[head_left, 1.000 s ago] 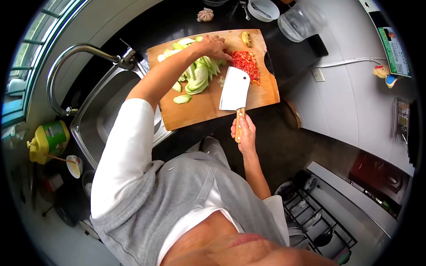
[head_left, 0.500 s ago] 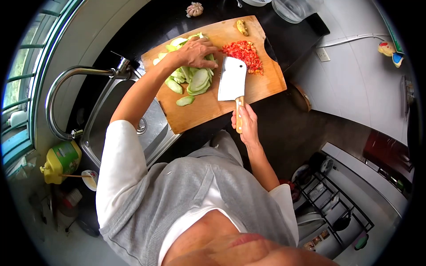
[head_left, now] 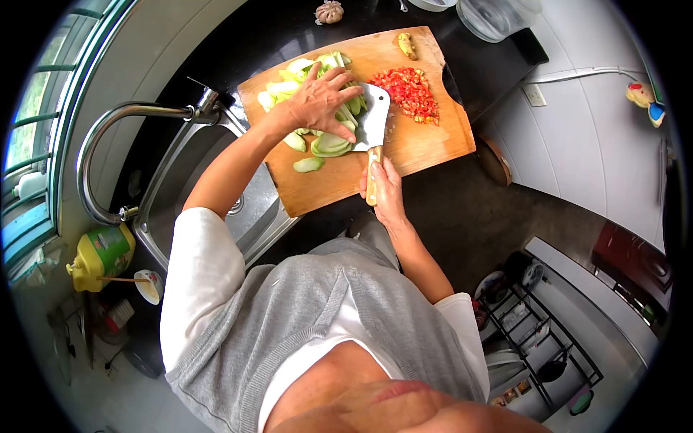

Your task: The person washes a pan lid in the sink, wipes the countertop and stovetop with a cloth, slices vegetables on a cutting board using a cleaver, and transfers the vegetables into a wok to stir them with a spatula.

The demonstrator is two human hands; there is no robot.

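My left hand (head_left: 323, 102) lies with spread fingers over a pile of pale green vegetable slices (head_left: 333, 143) on the wooden cutting board (head_left: 317, 184). My right hand (head_left: 384, 189) is wrapped round the wooden handle of a cleaver (head_left: 372, 119). The blade lies low beside the slices, its left part hidden by them and by my left fingers. One loose slice (head_left: 309, 164) rests nearer the board's front edge. Chopped red pepper (head_left: 411, 94) forms a heap to the right of the blade. A piece of ginger (head_left: 407, 46) sits at the back right of the board.
A steel sink (head_left: 155, 209) with a curved faucet (head_left: 90, 137) is left of the board. Behind the board are a garlic bulb (head_left: 329, 12), a white bowl (head_left: 432, 3) and a clear container (head_left: 491, 20). A yellow jug (head_left: 102, 256) and a small cup (head_left: 149, 287) stand at the left.
The cleaver has moved left, from beside the red pepper to the edge of the green slices. My left hand has spread its fingers over the slices.
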